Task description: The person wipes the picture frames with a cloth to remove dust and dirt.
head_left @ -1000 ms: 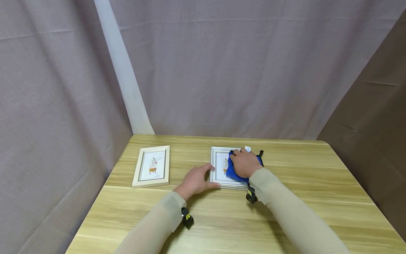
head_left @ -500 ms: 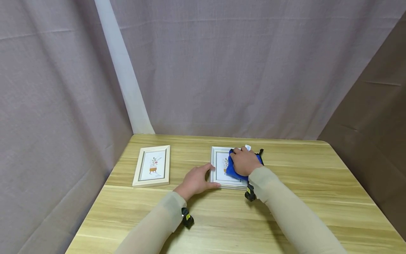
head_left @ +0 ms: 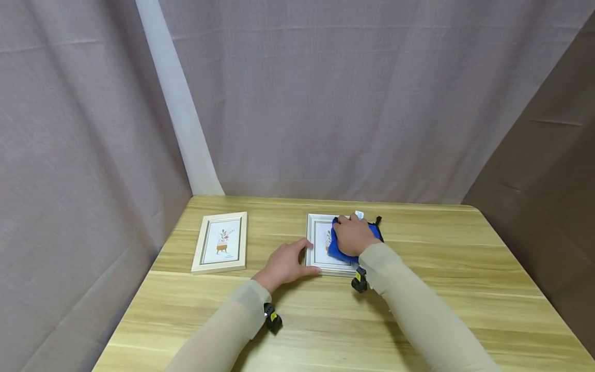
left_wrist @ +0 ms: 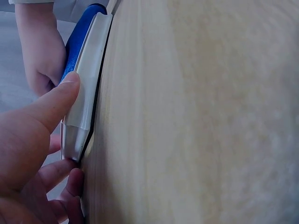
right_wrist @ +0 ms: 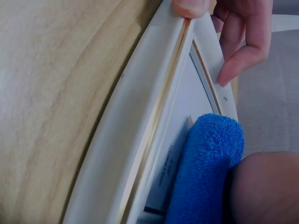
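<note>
A silver-white picture frame (head_left: 337, 270) with a plant print lies flat on the wooden table. My left hand (head_left: 284, 262) grips its near left corner, thumb along the near edge and fingers at the left side. My right hand (head_left: 354, 237) holds a blue cloth (head_left: 342, 254) with black trim pressed on the frame's right part, covering much of the print. In the right wrist view the fluffy cloth (right_wrist: 205, 163) bulges in a fold over the glass. The left wrist view shows my left thumb (left_wrist: 70, 88) on the frame's side (left_wrist: 88, 84).
A second, cream picture frame (head_left: 197, 253) with a similar plant print lies at the left of the table (head_left: 325, 330). Grey curtains (head_left: 316, 103) hang behind and to the left, and a brown one (head_left: 548, 170) at the right.
My right hand has shifted slightly left over the frame with the blue cloth. The left hand keeps its hold at the corner.
</note>
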{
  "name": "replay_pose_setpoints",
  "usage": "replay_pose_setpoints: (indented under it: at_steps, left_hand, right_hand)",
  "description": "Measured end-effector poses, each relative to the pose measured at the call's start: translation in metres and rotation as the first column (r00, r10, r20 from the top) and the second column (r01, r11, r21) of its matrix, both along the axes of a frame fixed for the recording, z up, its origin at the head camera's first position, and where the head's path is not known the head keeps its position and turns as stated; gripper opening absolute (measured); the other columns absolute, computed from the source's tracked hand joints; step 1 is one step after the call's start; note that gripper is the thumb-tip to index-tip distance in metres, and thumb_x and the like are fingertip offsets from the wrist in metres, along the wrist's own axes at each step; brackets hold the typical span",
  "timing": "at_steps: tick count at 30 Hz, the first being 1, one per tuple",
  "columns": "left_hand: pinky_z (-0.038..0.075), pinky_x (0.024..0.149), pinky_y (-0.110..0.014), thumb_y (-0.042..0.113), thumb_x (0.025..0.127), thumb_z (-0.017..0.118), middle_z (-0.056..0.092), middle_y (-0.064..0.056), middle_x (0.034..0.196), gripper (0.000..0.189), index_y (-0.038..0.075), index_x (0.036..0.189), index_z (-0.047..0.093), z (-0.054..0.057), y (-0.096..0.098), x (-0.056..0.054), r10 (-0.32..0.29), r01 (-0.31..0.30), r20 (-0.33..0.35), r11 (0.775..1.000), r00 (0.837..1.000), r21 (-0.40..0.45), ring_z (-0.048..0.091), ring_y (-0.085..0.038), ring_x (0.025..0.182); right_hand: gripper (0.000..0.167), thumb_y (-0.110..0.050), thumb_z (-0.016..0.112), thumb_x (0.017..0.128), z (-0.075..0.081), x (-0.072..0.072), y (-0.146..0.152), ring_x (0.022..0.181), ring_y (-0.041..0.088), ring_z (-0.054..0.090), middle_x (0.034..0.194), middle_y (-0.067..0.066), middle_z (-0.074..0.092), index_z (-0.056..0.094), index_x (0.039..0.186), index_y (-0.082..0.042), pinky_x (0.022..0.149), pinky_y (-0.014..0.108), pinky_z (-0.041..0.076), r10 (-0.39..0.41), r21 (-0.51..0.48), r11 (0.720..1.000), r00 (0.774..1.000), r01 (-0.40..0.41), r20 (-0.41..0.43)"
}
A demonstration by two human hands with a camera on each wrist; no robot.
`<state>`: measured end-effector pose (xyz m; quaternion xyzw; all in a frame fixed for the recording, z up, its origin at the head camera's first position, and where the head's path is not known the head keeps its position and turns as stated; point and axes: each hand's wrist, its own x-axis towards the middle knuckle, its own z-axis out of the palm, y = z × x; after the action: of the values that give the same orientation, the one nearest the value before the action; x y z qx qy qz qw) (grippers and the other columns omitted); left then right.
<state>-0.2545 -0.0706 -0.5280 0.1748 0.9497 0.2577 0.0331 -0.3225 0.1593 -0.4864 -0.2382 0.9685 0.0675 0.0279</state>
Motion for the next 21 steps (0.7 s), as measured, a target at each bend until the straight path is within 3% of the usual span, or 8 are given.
replay_pose_setpoints:
  at_steps: [3, 10, 21]
  left_hand:
    - [0.056, 0.103, -0.049, 0.067, 0.086, 0.087, 0.075, -0.010, 0.135, 0.075, 0.026, 0.145, 0.065, 0.000, -0.001, -0.001, -0.001, 0.001, -0.003, 1.000, 1.000, -0.002, 0.069, -0.034, 0.123]
    - [0.055, 0.103, -0.049, 0.066, 0.087, 0.087, 0.075, -0.010, 0.135, 0.073, 0.026, 0.144, 0.065, 0.003, -0.001, -0.001, -0.010, 0.010, 0.001, 1.000, 1.000, 0.006, 0.069, -0.034, 0.122]
    - [0.055, 0.104, -0.049, 0.067, 0.087, 0.087, 0.075, -0.011, 0.136, 0.074, 0.026, 0.145, 0.064, 0.002, 0.000, -0.002, -0.005, 0.005, 0.006, 1.000, 1.000, -0.013, 0.068, -0.034, 0.123]
  right_hand:
    - [0.050, -0.036, 0.061, 0.112, -0.002, -0.002, -0.002, 0.128, 0.049, 0.056, 0.148, 0.022, 0.061, 0.067, 0.147, -0.001, 0.104, 0.070, 0.051, 0.004, -0.007, 1.000, 1.000, -0.004, -0.001]
    - [0.041, -0.020, 0.055, 0.113, -0.005, -0.007, -0.012, 0.132, 0.050, 0.056, 0.150, 0.022, 0.059, 0.066, 0.148, -0.001, 0.107, 0.071, 0.049, 0.008, -0.029, 1.000, 1.000, -0.007, 0.030]
    - [0.045, -0.019, 0.057, 0.111, 0.000, -0.005, -0.026, 0.138, 0.054, 0.053, 0.156, 0.022, 0.056, 0.063, 0.152, -0.001, 0.108, 0.073, 0.047, 0.020, -0.058, 0.998, 0.998, -0.017, 0.053]
